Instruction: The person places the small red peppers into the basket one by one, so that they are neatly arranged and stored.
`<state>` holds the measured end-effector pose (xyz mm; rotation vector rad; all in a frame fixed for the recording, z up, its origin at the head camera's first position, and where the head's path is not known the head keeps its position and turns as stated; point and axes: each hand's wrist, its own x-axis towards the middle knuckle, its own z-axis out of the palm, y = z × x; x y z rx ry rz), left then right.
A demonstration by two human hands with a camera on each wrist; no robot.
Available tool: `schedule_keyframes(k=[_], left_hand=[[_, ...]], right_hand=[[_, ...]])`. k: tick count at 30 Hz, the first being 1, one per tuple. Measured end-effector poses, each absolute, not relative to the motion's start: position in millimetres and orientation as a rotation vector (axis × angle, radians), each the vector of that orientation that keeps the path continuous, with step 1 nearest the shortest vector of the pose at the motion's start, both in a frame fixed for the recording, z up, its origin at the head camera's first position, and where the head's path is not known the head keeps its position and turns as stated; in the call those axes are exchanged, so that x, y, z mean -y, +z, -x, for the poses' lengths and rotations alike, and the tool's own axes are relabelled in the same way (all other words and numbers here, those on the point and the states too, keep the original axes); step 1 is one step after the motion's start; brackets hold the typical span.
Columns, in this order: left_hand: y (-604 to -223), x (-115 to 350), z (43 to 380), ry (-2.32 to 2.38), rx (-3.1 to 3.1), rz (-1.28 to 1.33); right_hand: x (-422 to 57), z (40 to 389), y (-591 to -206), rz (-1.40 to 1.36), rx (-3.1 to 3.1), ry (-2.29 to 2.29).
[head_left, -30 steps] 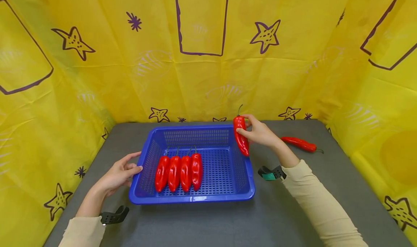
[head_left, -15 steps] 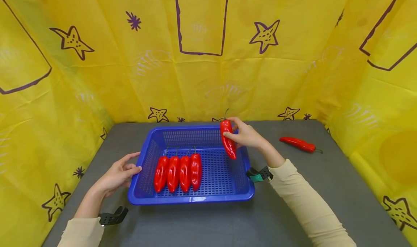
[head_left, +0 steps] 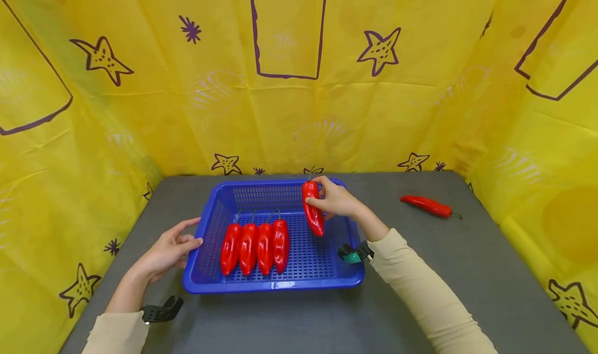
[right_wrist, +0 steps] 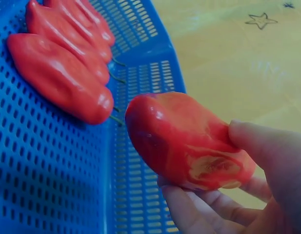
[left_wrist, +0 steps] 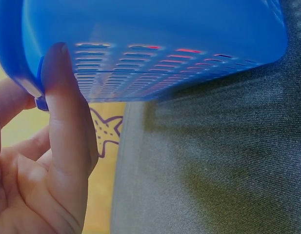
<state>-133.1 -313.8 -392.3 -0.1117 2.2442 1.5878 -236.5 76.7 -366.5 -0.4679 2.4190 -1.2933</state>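
Observation:
A red chili pepper [head_left: 312,208] hangs stem-up over the right half of the blue plastic basket [head_left: 275,285], pinched between the thumb and fingers of my right hand [head_left: 338,199]. In the right wrist view the same pepper [right_wrist: 184,141] points its blunt tip at the camera, fingers beneath it and thumb on top. Several more red peppers [head_left: 265,249] lie side by side in the basket's left half, stems toward the back. My left hand [head_left: 165,247] grips the basket's left rim; the left wrist view shows its thumb [left_wrist: 65,112] against the basket's outer wall.
One more red pepper [head_left: 427,205] lies on the dark grey table [head_left: 397,312] to the right of the basket. Yellow cloth [head_left: 289,125] with purple drawings surrounds the table at the back and both sides.
My right hand has carried the pepper leftward and slightly down, from the basket's right rim to over its inside. The left hand stays on the left rim.

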Motion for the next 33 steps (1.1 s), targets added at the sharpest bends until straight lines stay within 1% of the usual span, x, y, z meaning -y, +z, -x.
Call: schedule_keyframes(k=[16,33], left_hand=[[-392,314,134,1.587,-2.242,0.099],[-392,315,134,1.575,-2.242,0.089]], right_hand=[[-55,233,-383,0.452,-2.469,-1.114],[-38,232,-402,0.328,-2.391,-1.027]])
